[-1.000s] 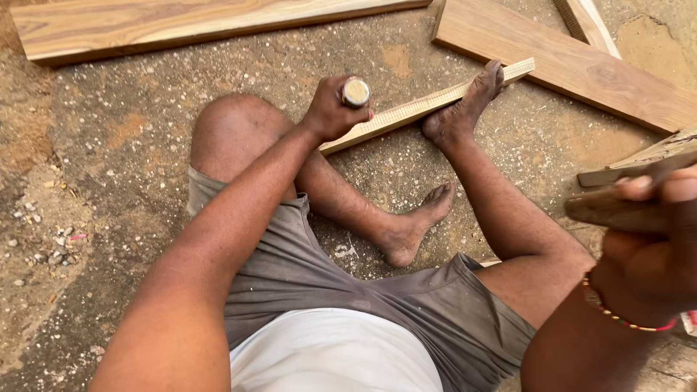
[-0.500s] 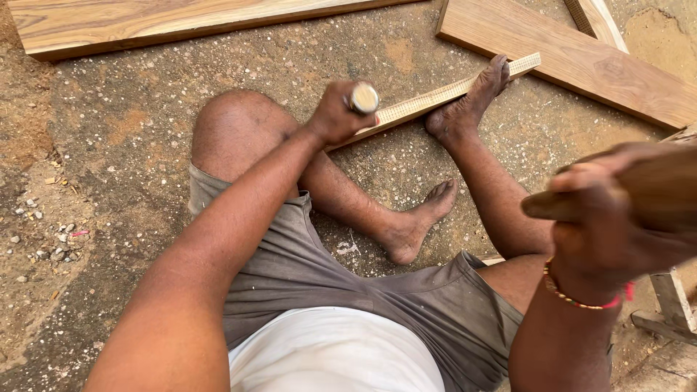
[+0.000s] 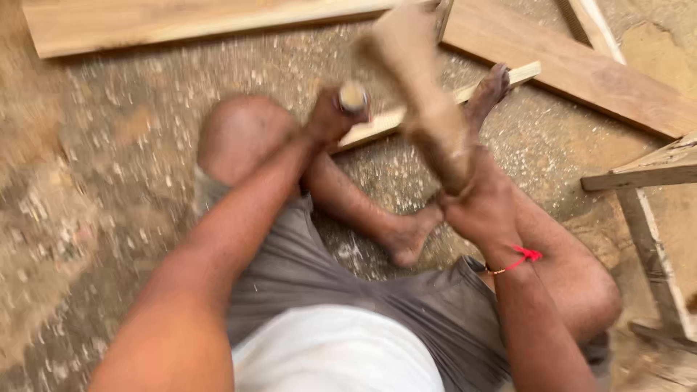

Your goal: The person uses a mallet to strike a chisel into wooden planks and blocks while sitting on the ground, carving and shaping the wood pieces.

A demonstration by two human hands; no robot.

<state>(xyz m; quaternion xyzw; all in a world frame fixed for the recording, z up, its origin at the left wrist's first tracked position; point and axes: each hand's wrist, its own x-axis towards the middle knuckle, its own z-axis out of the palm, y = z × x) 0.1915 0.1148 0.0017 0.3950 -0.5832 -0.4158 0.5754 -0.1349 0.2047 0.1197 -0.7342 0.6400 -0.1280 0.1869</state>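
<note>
Both hands clamped: left hand [image 3: 330,116] gripping chisel [image 3: 353,96] on wooden strip [image 3: 443,98], right hand [image 3: 483,207] swinging blurred mallet [image 3: 417,87].

Two hands: left hand [image 3: 330,116] far in the middle, right hand [image 3: 485,210] near on the right. One wooden mallet [image 3: 417,87]. One round-topped chisel [image 3: 353,96]. One thin wood strip [image 3: 435,105]. Two big planks: long plank [image 3: 181,22] far left, wide plank [image 3: 581,72] far right. Two bare feet.
</note>
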